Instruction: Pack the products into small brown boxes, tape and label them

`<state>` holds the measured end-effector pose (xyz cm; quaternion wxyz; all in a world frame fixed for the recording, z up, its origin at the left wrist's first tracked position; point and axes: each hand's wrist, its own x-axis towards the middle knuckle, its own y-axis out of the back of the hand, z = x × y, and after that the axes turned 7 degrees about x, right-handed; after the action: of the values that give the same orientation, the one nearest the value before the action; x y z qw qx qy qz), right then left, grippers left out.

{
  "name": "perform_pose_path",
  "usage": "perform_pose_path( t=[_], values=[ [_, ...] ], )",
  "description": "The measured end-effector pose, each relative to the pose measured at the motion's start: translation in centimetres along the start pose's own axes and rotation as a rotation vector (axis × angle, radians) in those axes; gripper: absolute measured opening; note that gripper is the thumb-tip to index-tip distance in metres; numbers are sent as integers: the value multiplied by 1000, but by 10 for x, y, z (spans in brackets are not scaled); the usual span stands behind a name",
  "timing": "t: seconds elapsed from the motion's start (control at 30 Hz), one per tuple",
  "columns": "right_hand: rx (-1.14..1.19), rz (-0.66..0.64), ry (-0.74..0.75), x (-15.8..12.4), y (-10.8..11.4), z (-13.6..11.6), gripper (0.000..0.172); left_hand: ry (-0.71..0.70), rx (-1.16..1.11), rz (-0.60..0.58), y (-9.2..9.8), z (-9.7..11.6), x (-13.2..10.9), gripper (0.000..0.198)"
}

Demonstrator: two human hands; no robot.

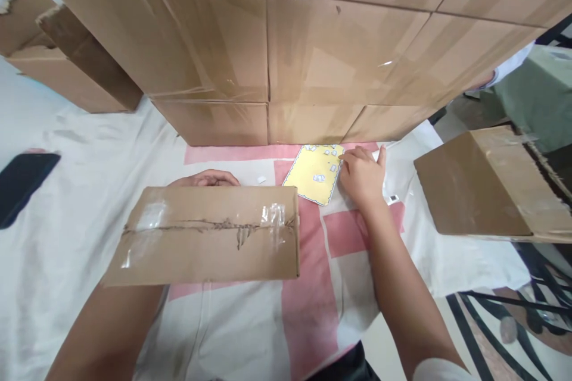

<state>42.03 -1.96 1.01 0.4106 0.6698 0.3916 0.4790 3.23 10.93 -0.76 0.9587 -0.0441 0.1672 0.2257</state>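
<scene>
Our left hand point(209, 178): partly hidden behind 1 taped box point(201, 256) | our right hand point(363, 177): at 1 yellow card point(308, 168), just left of it | both grips: we can't tell | 1 black phone point(24, 184): far left of both hands

A yellow, four-sided, wavy-edged sheet point(308, 169) dotted with small white patches point(319, 178) is laid flat and askew beyond the right end of a brown, oblong cardboard box point(203, 247) whose creased seam point(223, 225) is crossed by clear tape point(274, 217).
</scene>
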Motion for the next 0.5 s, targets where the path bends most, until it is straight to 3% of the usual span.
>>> perform_pose_path(
  t=[0.17,0.27,0.37,0.5],
  values=[
    [-22,-83,88,-6,-4,-6,21,42,-137,-55,-3,5,3,52],
    [-24,-128,87,-6,-5,-14,20,35,-148,-81,-3,7,3,49],
    [45,-90,49,-5,-2,-17,20,23,-145,-67,-2,6,3,48],
    [315,46,22,-6,8,-16,11,23,-164,-81,1,2,1,52]
  ],
)
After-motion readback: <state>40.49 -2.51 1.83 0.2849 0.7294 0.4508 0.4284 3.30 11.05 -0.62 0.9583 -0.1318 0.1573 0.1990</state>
